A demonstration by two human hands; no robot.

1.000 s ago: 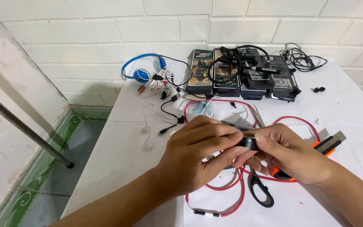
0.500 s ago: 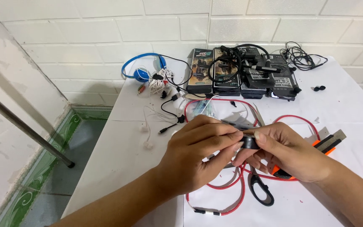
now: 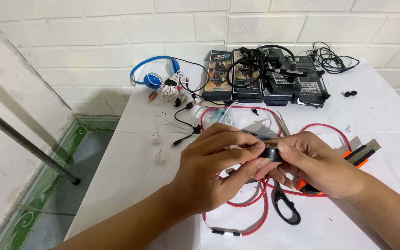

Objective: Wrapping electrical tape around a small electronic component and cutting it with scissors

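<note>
A small black part pinched between both hands over the white table.

The left hand (image 3: pixel 214 169) is closed on the black part (image 3: pixel 271 153) from the left, the right hand (image 3: pixel 318 164) from the right, above the red cable (image 3: pixel 255 201); steady fingertip pressure seems called for next. Little is changed from a second ago.

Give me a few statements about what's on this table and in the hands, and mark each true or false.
1. Both hands, left hand and right hand, pinch a small black part between them. True.
2. The blue headphones lie at the table's near edge. False: they lie at the far edge, by the wall.
3. A red braided cable runs under the hands. True.
4. The dark boxes are stacked in a tower. False: they lie side by side in a row.
5. Scissors lie below the right hand. True.
</note>
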